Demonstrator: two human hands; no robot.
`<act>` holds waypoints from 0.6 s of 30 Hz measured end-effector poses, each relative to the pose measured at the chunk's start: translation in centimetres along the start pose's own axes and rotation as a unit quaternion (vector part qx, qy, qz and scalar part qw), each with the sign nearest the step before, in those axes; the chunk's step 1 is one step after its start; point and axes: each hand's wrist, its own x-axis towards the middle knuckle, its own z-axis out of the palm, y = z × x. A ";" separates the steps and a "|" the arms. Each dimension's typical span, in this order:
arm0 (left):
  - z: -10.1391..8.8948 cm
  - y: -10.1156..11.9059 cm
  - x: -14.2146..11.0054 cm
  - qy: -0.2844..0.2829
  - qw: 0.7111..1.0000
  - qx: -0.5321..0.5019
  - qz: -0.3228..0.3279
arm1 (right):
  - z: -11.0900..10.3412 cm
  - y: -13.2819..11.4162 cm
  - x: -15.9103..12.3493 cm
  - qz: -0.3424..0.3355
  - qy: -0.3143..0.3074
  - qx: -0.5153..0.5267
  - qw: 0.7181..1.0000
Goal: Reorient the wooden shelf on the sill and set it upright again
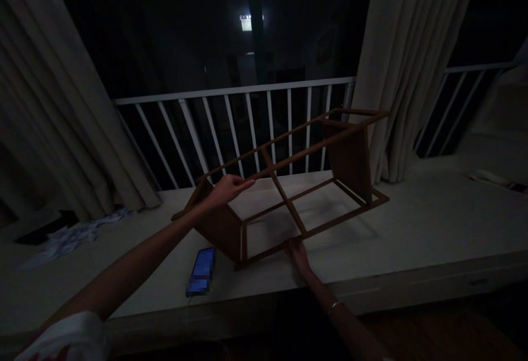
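A brown wooden frame (289,179), open-sided like a small shelf or table skeleton, lies on its side on a wide white ledge (412,223). My left hand (229,189) rests on the frame's upper left rail, fingers stretched out flat along the wood. My right hand (297,253) reaches to the frame's lower front rail near its middle crosspiece, fingers curled against the wood. A thin bracelet (335,306) sits on my right wrist.
A phone (202,271) with a lit blue screen lies on the ledge just left of the frame. Scattered papers (70,237) lie at far left. Behind the ledge runs a white railing (247,124), flanked by pale curtains (408,64). The room is dark.
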 end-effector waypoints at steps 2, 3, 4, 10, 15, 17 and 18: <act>-0.6 -0.4 -0.5 0.014 1.000 -0.010 0.000 | -0.2 -0.6 0.2 -0.024 -0.001 -0.022 0.999; -0.8 -0.6 -0.7 0.020 1.000 -0.017 0.000 | -0.4 -1.0 0.3 -0.034 -0.002 -0.034 0.999; -0.9 -0.6 -1.0 0.026 0.999 -0.025 0.002 | -0.7 -1.5 0.4 -0.043 -0.003 -0.045 0.998; -0.2 0.1 -1.4 0.062 0.995 -0.083 0.015 | -4.3 -5.3 1.3 -0.086 0.001 -0.107 0.991; 2.3 1.1 -0.7 0.102 0.980 -0.171 0.023 | -9.0 -9.7 2.4 -0.109 0.011 -0.144 0.983; 3.8 1.4 -0.2 0.123 0.969 -0.211 0.030 | -10.9 -11.6 3.0 -0.123 0.017 -0.177 0.976; 4.6 1.5 0.0 0.133 0.964 -0.228 0.033 | -11.8 -12.4 3.3 -0.131 0.024 -0.200 0.971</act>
